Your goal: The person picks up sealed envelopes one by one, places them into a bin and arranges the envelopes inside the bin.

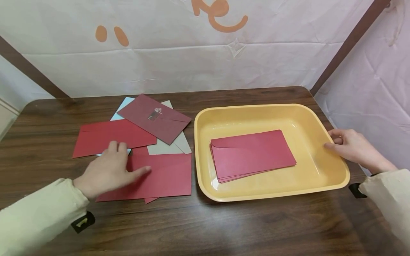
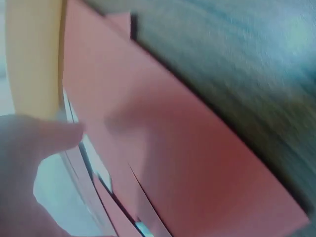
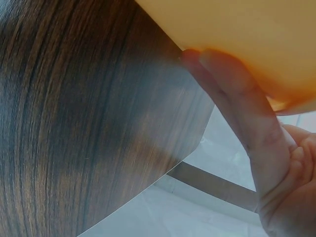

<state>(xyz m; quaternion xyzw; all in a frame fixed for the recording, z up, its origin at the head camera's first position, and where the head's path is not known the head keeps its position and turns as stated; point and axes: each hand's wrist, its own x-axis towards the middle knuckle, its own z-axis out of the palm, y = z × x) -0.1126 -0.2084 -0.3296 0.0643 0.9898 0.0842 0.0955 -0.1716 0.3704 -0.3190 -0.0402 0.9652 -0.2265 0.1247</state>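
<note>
My left hand (image 1: 109, 169) is held over the pile of envelopes, thumb spread from the fingers and nothing in its grasp. Beneath it lies a wide red envelope (image 1: 169, 176), its shadow falling across the paper in the left wrist view. Just beyond the fingers is another red envelope (image 1: 99, 137). Over on the right, my right hand (image 1: 357, 147) grips the side of a yellow tray (image 1: 312, 153), thumb over the rim and fingers against the outer wall (image 3: 247, 44). Inside the tray rests a loosely squared stack of red envelopes (image 1: 253, 153).
A maroon envelope (image 1: 169, 126) with a printed mark overlaps a pale grey envelope (image 1: 160, 149) and a light blue one (image 1: 121, 107) behind. The dark wooden table (image 1: 243, 227) ends at a white fabric wall (image 1: 179, 67) with orange shapes.
</note>
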